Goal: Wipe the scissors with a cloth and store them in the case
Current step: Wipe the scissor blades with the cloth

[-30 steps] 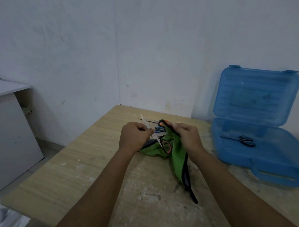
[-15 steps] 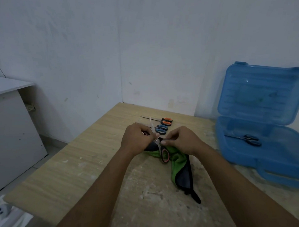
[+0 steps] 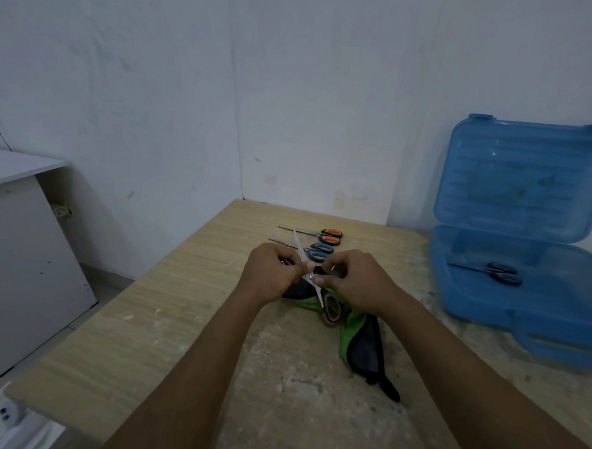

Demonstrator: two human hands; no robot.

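We hold a pair of scissors (image 3: 314,286) over the middle of the table (image 3: 120,335), blades spread wide, one blade tip pointing away toward the far wall and one handle loop hanging low over the green cloth (image 3: 349,323). Our left hand (image 3: 270,274) is closed around one side of them, near a handle, and our right hand (image 3: 356,283) is closed on them by the pivot, with the cloth bunched beneath it; how much of the cloth the right fingers actually grip we cannot tell. The main risk, as we judge it, is the open blades: a fingertip sliding along an edge during the wipe could be cut, and the loose dark end of the cloth trailing toward us could snag on the blades. A slack hold could also drop the pair onto the two unwiped pairs (image 3: 320,247) lying just beyond our hands. The held scissors look small, with pale bright blades, a shiny pivot screw and a dark handle loop lined in pinkish orange. One dark-handled pair (image 3: 492,271) already lies in the open blue case (image 3: 481,300) at the far right.
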